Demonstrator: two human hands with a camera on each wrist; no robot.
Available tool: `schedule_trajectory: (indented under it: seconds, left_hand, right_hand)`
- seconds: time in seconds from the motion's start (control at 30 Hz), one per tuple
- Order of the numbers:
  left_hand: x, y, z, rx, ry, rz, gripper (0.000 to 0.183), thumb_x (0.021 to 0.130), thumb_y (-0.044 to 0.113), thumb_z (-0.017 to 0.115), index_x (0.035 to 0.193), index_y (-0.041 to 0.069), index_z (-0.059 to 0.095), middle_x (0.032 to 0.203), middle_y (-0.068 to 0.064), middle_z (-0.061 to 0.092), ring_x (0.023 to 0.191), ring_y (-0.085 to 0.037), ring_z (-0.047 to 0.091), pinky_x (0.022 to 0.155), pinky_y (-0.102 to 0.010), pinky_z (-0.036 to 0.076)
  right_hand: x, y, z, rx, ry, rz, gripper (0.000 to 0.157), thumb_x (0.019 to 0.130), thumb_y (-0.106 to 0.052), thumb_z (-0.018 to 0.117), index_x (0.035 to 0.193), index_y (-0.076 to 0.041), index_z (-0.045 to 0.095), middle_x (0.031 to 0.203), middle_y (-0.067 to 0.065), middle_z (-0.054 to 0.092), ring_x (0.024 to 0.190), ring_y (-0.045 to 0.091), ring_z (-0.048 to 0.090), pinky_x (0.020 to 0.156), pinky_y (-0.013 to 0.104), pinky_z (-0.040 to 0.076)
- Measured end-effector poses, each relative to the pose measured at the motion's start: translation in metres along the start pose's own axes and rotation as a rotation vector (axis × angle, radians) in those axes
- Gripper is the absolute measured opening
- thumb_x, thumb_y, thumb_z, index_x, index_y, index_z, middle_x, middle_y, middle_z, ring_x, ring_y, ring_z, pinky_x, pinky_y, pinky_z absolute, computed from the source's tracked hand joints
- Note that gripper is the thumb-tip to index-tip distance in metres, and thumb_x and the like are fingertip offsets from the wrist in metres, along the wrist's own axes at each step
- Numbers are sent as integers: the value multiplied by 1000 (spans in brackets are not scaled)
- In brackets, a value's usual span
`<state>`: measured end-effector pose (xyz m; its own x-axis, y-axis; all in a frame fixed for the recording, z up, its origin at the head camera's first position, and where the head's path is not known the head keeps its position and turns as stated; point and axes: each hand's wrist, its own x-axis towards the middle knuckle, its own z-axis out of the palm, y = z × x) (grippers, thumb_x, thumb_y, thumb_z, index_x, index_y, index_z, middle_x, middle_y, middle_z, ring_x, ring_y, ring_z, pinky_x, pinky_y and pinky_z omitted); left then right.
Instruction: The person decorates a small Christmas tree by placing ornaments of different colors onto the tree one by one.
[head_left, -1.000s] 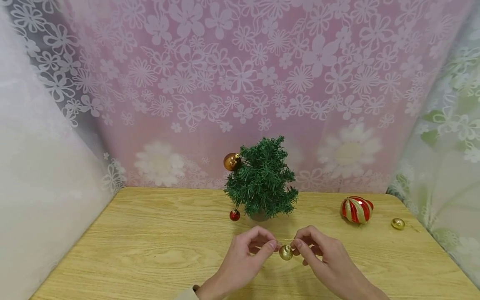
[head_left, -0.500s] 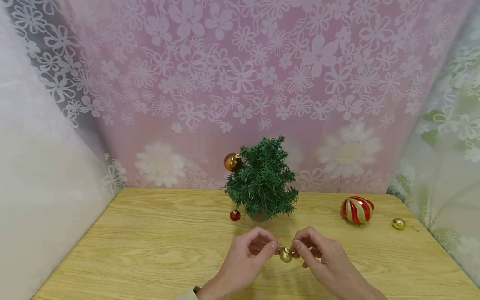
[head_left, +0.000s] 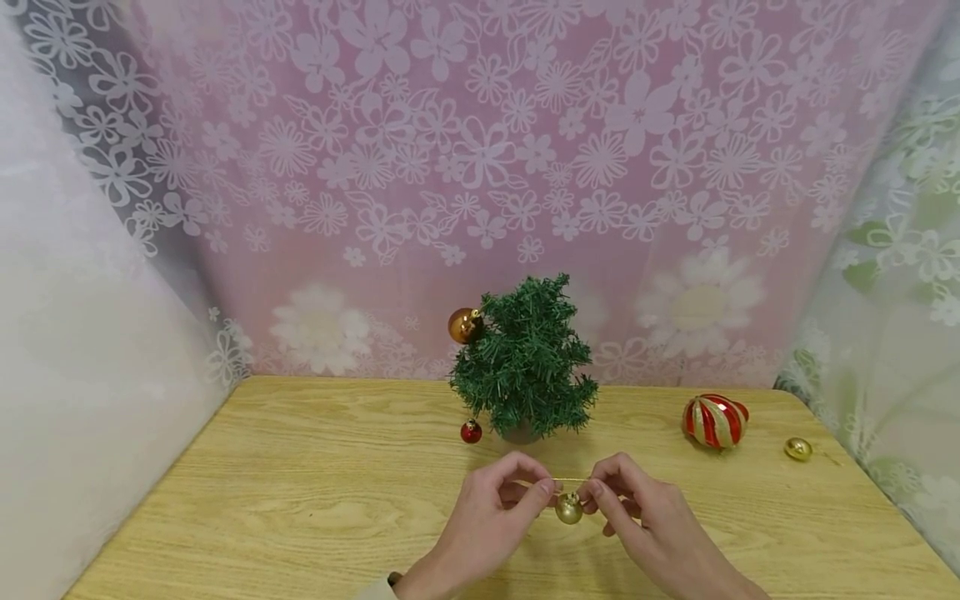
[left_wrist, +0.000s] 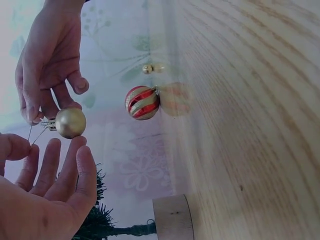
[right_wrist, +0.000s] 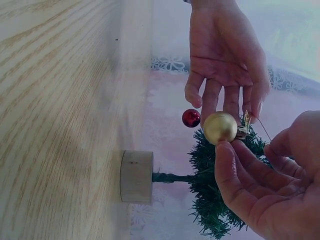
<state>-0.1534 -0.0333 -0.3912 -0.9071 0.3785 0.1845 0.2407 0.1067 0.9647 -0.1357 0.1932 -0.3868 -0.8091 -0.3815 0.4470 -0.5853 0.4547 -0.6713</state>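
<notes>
A small gold bauble [head_left: 568,508] hangs between my two hands, above the table in front of a little artificial Christmas tree [head_left: 525,358]. My left hand [head_left: 498,512] pinches one side of its thin gold string between thumb and forefinger. Across from it, my right hand [head_left: 648,517] pinches the other side of the string, which is drawn taut. In the left wrist view, fingertips of both hands lie close against the bauble [left_wrist: 71,123]. An amber bauble [head_left: 465,325] and a small red bauble [head_left: 471,431] hang at the tree's left side.
On the right of the wooden table [head_left: 300,475] lies a large red-and-gold striped bauble [head_left: 715,422]. Farther right, near the edge, is another small gold bauble [head_left: 798,449] with its string. The tree stands on a round wooden base [right_wrist: 137,177]. Floral curtains [head_left: 487,167] hang behind.
The string between my hands slackened half a second ago and is stretched straight again now. The gold bauble has turned and shifted slightly left. Both hands stay nearly in place.
</notes>
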Motion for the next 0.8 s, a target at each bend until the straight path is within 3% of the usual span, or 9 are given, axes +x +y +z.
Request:
schedule_trajectory:
  seconds: [0.23,0.47,0.8]
  left_hand:
    - [2,3,0,20,18,-9,11,100,27,65,105,19,72,106,1,74,89,-5,73,79,-23,57]
    - [3,6,-4,82,40,41,16,100,32,65,105,17,71,103,-1,75,91,-7,72,82,-23,57]
    - [8,10,-9,175,56,105,13,103,33,60,106,23,68,100,-3,76,85,-3,68,77,-22,55]
  right_hand:
    - [3,-4,0,12,26,14,12,105,-1,52,110,-10,57,93,1,72,77,-4,63,57,25,56]
    - [10,-11,3,-5,112,48,9,102,-3,59,103,-12,62,87,-6,72,75,-4,64,56,24,56]
    - [20,-12,1,-86,165,-54,18,100,3,60,104,-15,63,86,-6,72,67,-3,58,53,21,51]
